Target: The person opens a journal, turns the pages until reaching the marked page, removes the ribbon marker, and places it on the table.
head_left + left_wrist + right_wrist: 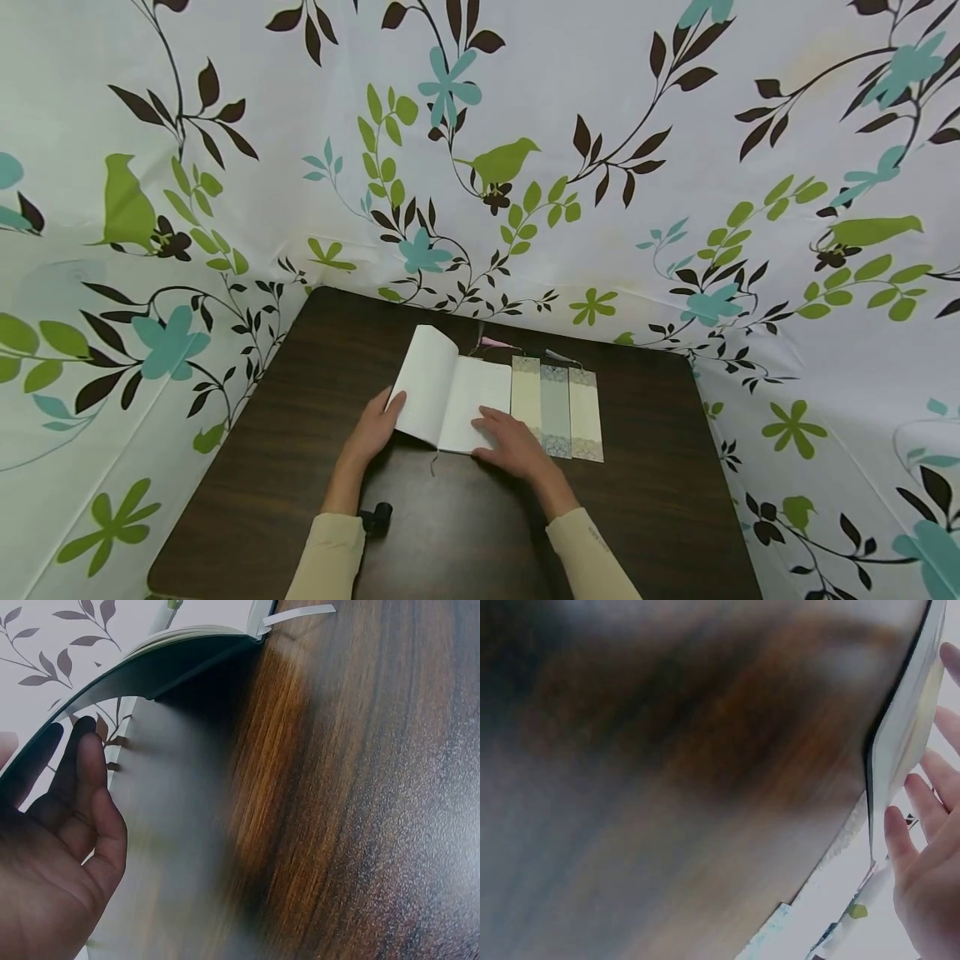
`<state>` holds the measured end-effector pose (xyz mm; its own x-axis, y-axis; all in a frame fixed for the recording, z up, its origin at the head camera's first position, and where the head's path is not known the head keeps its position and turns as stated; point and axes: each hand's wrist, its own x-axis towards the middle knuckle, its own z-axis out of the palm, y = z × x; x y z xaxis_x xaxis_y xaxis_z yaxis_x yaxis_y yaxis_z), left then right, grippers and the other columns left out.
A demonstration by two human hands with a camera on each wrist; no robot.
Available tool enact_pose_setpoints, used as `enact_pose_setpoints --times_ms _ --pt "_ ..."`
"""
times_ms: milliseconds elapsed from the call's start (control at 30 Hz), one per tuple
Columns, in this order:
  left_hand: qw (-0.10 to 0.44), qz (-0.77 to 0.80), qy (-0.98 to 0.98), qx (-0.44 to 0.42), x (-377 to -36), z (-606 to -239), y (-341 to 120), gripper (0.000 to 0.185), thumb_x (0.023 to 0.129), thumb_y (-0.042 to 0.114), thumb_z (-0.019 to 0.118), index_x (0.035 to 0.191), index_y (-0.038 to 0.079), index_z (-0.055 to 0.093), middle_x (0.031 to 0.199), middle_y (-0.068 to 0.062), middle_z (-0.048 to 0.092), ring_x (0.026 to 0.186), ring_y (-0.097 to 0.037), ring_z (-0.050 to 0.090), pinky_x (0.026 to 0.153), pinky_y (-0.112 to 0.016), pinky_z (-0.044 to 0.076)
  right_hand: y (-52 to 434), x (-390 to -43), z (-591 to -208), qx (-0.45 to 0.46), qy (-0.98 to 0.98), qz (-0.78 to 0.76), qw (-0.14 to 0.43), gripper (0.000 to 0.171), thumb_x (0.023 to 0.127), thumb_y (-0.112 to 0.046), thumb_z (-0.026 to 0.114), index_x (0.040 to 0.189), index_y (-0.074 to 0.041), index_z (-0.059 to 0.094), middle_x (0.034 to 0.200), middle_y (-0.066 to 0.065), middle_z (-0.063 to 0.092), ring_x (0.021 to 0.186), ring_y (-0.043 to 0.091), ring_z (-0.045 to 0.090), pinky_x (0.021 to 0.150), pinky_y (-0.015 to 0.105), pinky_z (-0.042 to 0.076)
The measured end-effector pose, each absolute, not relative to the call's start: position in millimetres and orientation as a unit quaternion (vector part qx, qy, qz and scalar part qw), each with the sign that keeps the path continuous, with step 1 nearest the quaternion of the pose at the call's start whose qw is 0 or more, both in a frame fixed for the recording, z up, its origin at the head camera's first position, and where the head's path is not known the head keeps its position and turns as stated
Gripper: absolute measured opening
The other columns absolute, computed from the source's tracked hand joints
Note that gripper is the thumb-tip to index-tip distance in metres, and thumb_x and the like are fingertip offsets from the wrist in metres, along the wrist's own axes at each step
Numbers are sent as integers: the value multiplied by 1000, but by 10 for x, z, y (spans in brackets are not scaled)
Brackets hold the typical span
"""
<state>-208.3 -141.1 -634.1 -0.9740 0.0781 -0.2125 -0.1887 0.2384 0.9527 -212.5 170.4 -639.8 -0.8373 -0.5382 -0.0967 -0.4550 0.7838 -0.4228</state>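
Note:
An open notebook (pixel 477 400) with white pages and a dark cover lies on the table, its left side lifted at a slant. My left hand (pixel 377 423) grips that raised side at its outer edge, thumb over the page and fingers behind the cover. The left wrist view shows those fingers (pixel 90 761) under the dark cover (pixel 180 667). On the right-hand page rests my right hand (pixel 510 442), fingers spread near the lower outer corner. From the right wrist, the fingertips (pixel 894 819) meet the page edges. A thin ribbon (pixel 304 613) sticks out from the spine's bottom.
Three patterned bookmarks, a cream one (pixel 526 392), a grey-blue one (pixel 556 412) and another cream one (pixel 586 417), lie right of the notebook. A pink tassel (pixel 497 343) and a grey tassel (pixel 561 358) lie above them. Printed cloth (pixel 525 275) hangs around the dark wooden table (pixel 652 500).

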Motion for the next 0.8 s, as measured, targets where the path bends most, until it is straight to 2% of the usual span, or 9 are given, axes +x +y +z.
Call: enact_pose_setpoints --times_ms 67,200,300,467,633,700,800 --pt "109 615 780 -38 -2084 -6339 -1409 65 117 48 42 167 7 37 162 -22 51 146 -40 52 122 -62 37 1721 -2131 -6383 -264 935 -208 111 44 102 -35 76 140 -15 71 163 9 55 150 32 52 120 58 44" --pt "112 610 783 -38 -2087 -6347 -1412 66 117 49 41 168 7 36 162 -22 51 145 -40 52 122 -62 37 1741 -2127 -6360 -265 929 -235 105 16 105 -26 73 112 -17 83 153 6 65 143 31 60 115 56 49" --pt "109 611 783 -37 -2096 -6358 -1416 66 117 49 41 167 7 36 162 -22 51 146 -40 52 123 -62 36 1742 -2128 -6368 -275 929 -232 89 11 104 -22 74 98 -19 83 143 5 71 133 30 66 109 53 54" --pt "104 612 783 -33 -2107 -6368 -1430 66 116 50 42 167 7 38 163 -22 50 147 -40 51 123 -62 36 1725 -2106 -6384 -280 932 -219 65 6 102 -21 77 97 -20 80 135 6 74 127 30 68 106 54 55" --pt "106 611 784 -31 -2107 -6382 -1439 67 116 51 42 168 8 37 165 -21 48 149 -40 49 124 -62 36 1719 -2075 -6405 -264 938 -220 38 4 100 -17 77 102 -19 79 136 6 73 130 32 65 108 60 52" --pt "108 609 785 -31 -2102 -6386 -1438 67 116 51 42 167 8 38 163 -21 50 147 -39 51 122 -62 37 1719 -2072 -6420 -251 941 -225 13 13 97 -13 79 108 -18 78 140 8 71 133 34 63 109 62 49" --pt "108 608 786 -32 -2099 -6395 -1438 67 116 52 43 166 8 40 159 -21 54 143 -38 55 119 -61 40 1709 -2062 -6437 -218 947 -234 -32 37 91 -10 84 126 -17 73 153 12 62 142 37 56 114 63 44"
